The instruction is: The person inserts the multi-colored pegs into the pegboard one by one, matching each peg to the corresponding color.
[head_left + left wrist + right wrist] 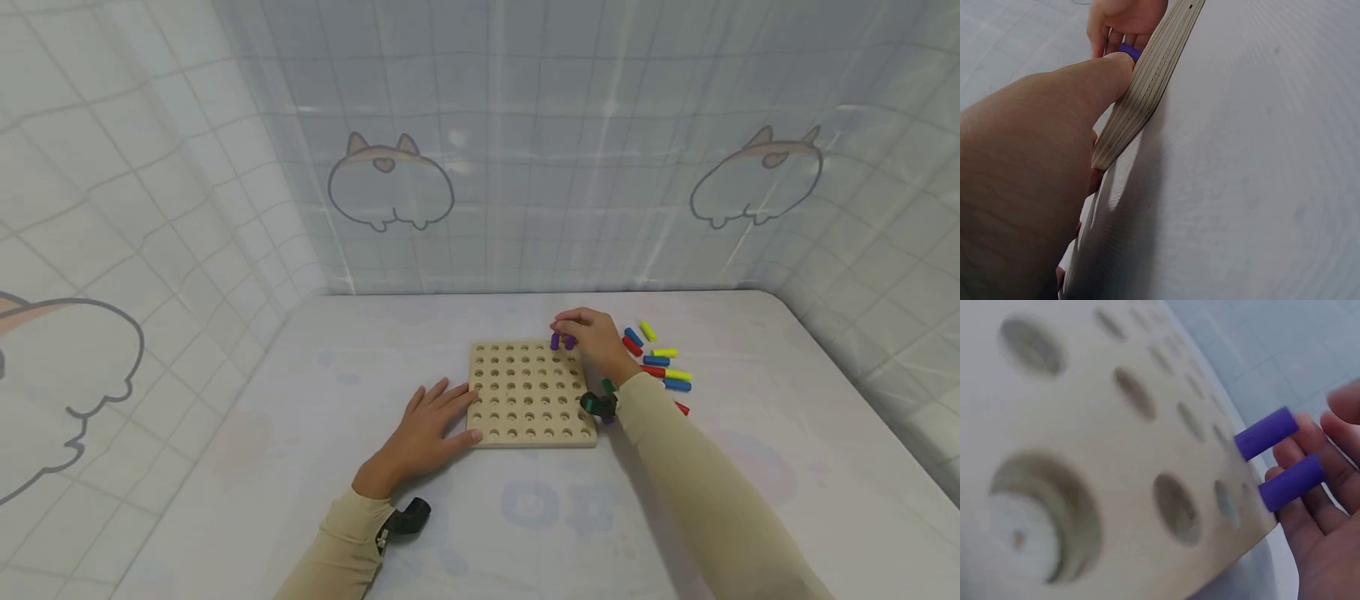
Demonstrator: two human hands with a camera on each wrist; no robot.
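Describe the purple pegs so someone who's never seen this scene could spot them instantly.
Find the square wooden pegboard in the middle of the white table. At its far right corner, under the fingers of the right hand, two short purple pegs stand side by side. They are the only pegs on the board; the loose pegs beside it are red, blue, yellow.

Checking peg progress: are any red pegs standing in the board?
No: only two purple pegs stand in the wooden board; red pegs lie on the table.

Matt wooden pegboard [529,393] (layered edge)
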